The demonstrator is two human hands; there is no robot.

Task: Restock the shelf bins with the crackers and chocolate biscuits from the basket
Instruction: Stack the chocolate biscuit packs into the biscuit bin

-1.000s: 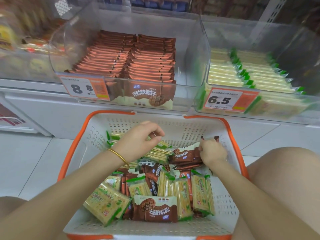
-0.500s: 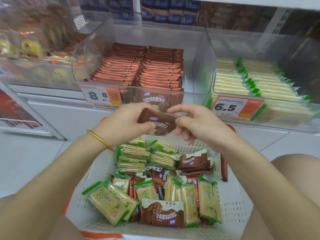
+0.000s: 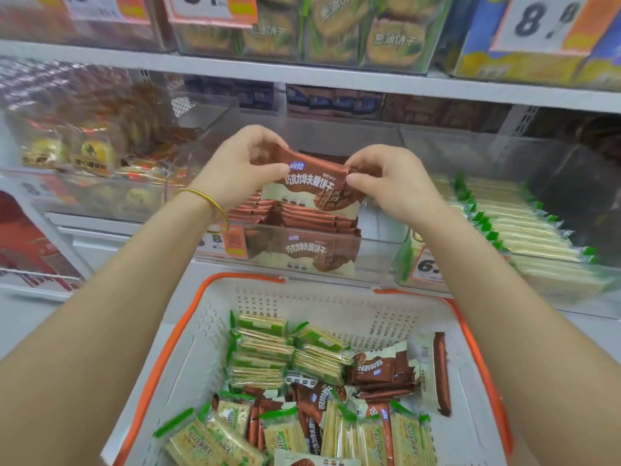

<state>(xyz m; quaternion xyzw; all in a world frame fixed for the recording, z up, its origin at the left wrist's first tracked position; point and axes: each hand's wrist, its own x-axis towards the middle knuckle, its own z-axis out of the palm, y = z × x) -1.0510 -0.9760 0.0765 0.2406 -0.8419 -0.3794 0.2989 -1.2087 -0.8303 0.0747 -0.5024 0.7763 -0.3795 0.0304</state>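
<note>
With left hand [image 3: 235, 166] and right hand [image 3: 389, 183]: pinching one chocolate biscuit pack [image 3: 312, 186] by its two short ends, thumb in front and fingers curled behind on each side. Held in the air, face toward the camera, just above the clear chocolate bin [image 3: 379, 253] on the lower shelf, over the rows of matching packs [image 3: 302, 216] standing on edge inside. Not yet in the bin.

Handling, judged by look:
- Light, with a thin glossy wrapper, probably slick and crinkly.
- Brittle wafer inside by the print, so likely to crack if squeezed mid-face or bent.
- Best taken at the sealed end flaps or along the edges, as now, not across the flat.
- Should slot in on edge to match the rows.

Looks: flat rectangular pouch. Brown upper part with a small blue logo and white lettering, cream lower part, waffle-pattern biscuit printed at lower right.

Elsewhere: more brown packs [image 3: 379, 368] and green-trimmed cracker packs [image 3: 262, 351] loose in the white basket [image 3: 336, 307] with the orange rim, below the arms. Cracker bin [image 3: 504, 277] just right of the chocolate one, part filled. Plenty left to shelve.
</note>
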